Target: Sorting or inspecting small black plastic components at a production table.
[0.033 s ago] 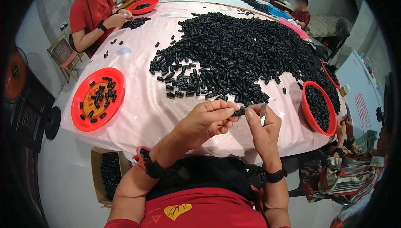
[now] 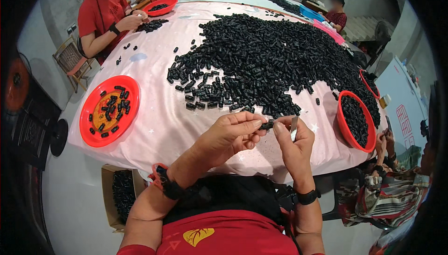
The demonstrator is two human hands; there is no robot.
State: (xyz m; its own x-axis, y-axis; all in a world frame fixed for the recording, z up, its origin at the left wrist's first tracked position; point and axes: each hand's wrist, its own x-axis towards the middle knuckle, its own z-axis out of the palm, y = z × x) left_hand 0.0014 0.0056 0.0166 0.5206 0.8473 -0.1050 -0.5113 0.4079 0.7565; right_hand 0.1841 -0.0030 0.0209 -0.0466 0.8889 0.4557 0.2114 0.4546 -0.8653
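Note:
Over the near edge of the pink cloth, my left hand [image 2: 233, 132] pinches a small black cylindrical piece [image 2: 267, 125] between thumb and fingertips. My right hand [image 2: 295, 145] is closed beside it, its thumb at the right end of that piece. A thin, flat metal blade [image 2: 294, 128] stands up between the right thumb and curled fingers. Finer detail on the piece is partly hidden by my fingers. Just beyond my hands spreads a large heap of similar black pieces [image 2: 261, 59].
A red basin [image 2: 134, 110] at left holds several pieces; a fuller red basin [image 2: 371, 139] stands at right. Below the table's left side sits a cardboard box [image 2: 108, 194] of black pieces. Co-workers sit around, one in a red shirt [image 2: 95, 14] at far left.
The blade in my right hand has turned slightly, so more of its bright face shows. Both hands otherwise keep their place.

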